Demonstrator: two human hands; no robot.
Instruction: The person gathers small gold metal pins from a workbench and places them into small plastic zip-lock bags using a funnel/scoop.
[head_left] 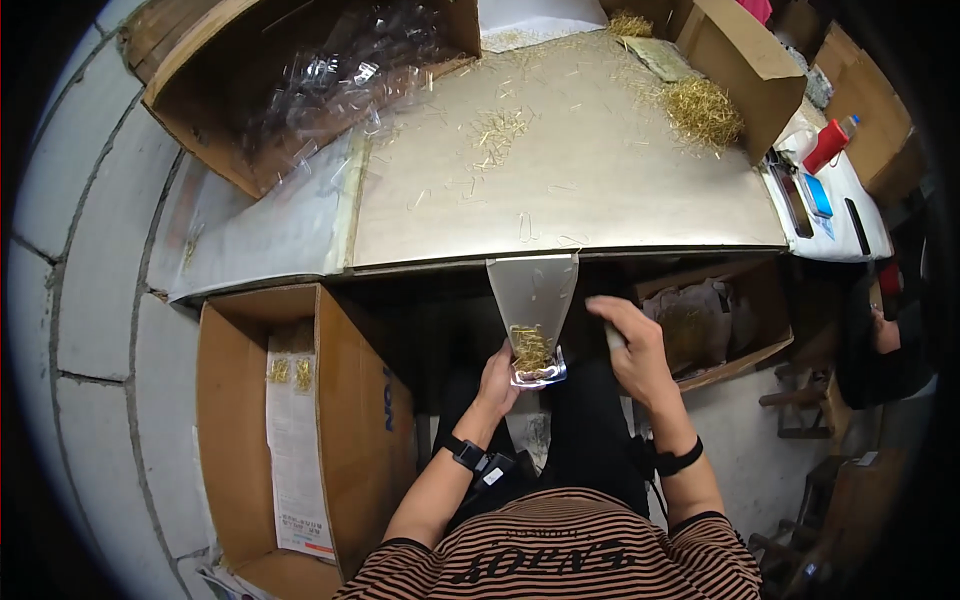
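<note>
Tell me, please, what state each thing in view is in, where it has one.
Left hand: closed on the shiny pack.
Right hand: partly open, apart from the chute.
Chute: sloping, gold clips in its lower end.
Shiny pack: held at the chute's lower end.
Large clip heap: loose on the table.
Upper cardboard box: open, holding clear plastic pieces.
Lower-left cardboard box: open, two clip bundles inside.

Two hands, the left hand (497,382) and the right hand (632,337). One chute (530,288) at the table's (570,205) front edge, one clear packet (541,378) at its lower end. Gold clips (703,112) near the table's right edge, too many to count. One carton (185,118) at its back left corner. One red bottle (826,146) beyond the right edge.
</note>
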